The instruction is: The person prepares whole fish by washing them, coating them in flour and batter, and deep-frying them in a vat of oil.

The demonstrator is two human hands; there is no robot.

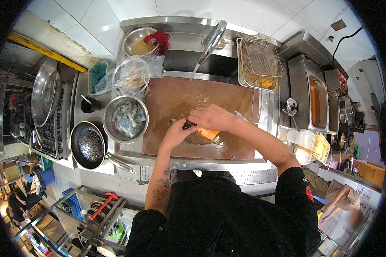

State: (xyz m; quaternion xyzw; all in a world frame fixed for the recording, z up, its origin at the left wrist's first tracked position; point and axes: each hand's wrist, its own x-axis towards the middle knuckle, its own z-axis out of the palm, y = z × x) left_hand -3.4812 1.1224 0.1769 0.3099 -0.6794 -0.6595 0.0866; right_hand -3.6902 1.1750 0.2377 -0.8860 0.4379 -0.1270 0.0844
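Note:
My left hand [177, 132] and my right hand [210, 118] meet over the middle of a brown cutting board [170, 96]. Between them is a small dark piece [188, 125], with the fingers of both hands closed on it. It is too covered to name. Just under my right hand lies a bright orange piece of food [209, 133], possibly salmon, on the wet board. A knife blade [241, 116] shows beyond my right forearm, its handle hidden. Small scraps and water lie about on the board.
Left of the board stand a steel bowl of pale raw seafood [125, 119], a black frying pan [87, 145] and a plastic bag [135, 69]. Behind it a faucet [212, 41] runs over a sink. A wire basket [260, 59] rests on a tray at right. Another person [341, 196] is at far right.

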